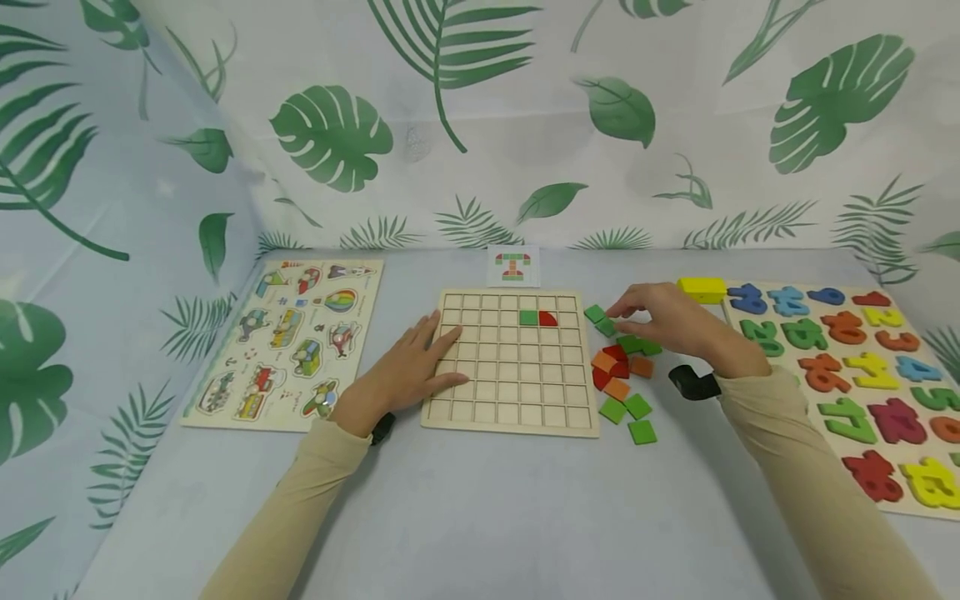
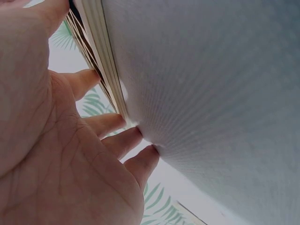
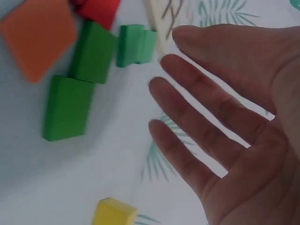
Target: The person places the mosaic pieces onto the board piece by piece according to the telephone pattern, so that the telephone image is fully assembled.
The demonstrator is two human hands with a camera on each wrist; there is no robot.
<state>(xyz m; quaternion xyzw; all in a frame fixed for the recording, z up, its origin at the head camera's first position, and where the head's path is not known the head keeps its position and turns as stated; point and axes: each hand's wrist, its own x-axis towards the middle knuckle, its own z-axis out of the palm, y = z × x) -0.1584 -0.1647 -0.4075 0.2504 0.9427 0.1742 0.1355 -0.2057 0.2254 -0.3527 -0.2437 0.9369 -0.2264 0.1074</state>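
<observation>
One green tile point(image 1: 528, 317), one red tile point(image 1: 548, 319) on one board point(image 1: 508, 372)

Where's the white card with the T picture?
In the head view, the small white card lies just above centre, just beyond the far edge of the pale wooden grid board.

Soft, fairly even light fills the head view, with faint shadows on the table point(image 1: 510, 517) beside both sleeves point(image 1: 817, 483). The left wrist view is dimmer and greyer toward its right. In the right wrist view, the orange tile point(image 3: 40, 37) looks blurred and the far backdrop point(image 3: 225, 14) washed out.
</observation>
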